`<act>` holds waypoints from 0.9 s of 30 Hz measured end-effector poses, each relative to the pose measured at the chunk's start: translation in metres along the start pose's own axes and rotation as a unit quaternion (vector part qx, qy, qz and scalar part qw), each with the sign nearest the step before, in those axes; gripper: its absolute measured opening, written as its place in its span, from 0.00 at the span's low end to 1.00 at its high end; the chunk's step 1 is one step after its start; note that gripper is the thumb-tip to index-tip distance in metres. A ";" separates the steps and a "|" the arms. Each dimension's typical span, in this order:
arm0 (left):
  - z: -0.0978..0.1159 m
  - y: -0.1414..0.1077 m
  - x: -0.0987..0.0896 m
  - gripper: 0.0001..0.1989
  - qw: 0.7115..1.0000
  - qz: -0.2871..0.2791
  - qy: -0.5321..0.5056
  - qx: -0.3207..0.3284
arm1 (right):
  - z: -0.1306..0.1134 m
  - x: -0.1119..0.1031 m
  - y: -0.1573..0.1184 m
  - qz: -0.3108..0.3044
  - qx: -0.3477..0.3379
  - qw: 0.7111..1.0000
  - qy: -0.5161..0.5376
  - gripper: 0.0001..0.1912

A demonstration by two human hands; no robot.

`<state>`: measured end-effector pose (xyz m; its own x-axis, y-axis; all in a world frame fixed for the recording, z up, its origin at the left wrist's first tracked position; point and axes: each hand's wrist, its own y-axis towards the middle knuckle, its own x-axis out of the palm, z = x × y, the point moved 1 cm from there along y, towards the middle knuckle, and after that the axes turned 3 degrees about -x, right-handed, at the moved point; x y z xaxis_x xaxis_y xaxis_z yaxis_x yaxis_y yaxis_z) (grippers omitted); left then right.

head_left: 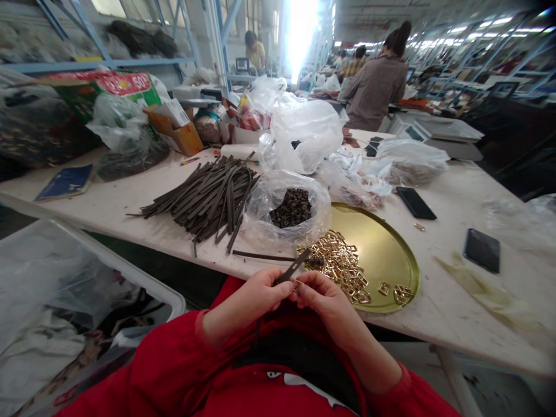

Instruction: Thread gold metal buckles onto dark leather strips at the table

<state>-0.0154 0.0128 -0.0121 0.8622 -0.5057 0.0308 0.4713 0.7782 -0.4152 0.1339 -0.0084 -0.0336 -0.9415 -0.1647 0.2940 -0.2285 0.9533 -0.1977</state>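
Note:
Close to the table's front edge my two hands meet over my lap. Pinched in my left hand (260, 292) is a dark leather-like strap (297, 263), its slotted end pointing up and away. My right hand (324, 298) has its fingertips closed on a small gold buckle (296, 284) at the strap. How far the strap passes through the buckle is hidden by my fingers. Just beyond, a heap of gold buckles (336, 263) lies on an oval gold tray (386, 243). Another strap (264, 256) rests on the table behind my left hand.
A pile of dark straps (204, 194) lies to the left. An opened plastic bag (319, 200) holds small dark loops (292, 209). Two phones (416, 202) lie at the right. Boxes and bags line the back; a lidless bin (165, 289) stands at lower left. A co-worker (376, 87) is beyond.

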 end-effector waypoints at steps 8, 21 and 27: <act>-0.011 0.004 -0.004 0.12 0.997 0.022 0.069 0.000 | 0.003 -0.005 -0.005 -0.013 -0.115 0.953 -0.281 0.05; -0.013 0.011 0.004 0.07 0.976 0.092 0.190 0.059 | 0.009 0.000 -0.003 -0.001 -0.163 0.917 -0.365 0.15; -0.013 0.013 0.010 0.07 0.981 0.074 0.168 0.065 | 0.009 0.007 -0.006 -0.008 -0.178 0.914 -0.364 0.18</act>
<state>-0.0027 0.0133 -0.0288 0.8235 -0.4602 -0.3317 0.3838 0.8826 -0.2716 0.1268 -0.0177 -0.0393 -0.8834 -0.1803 -0.4324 -0.2707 0.9498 0.1569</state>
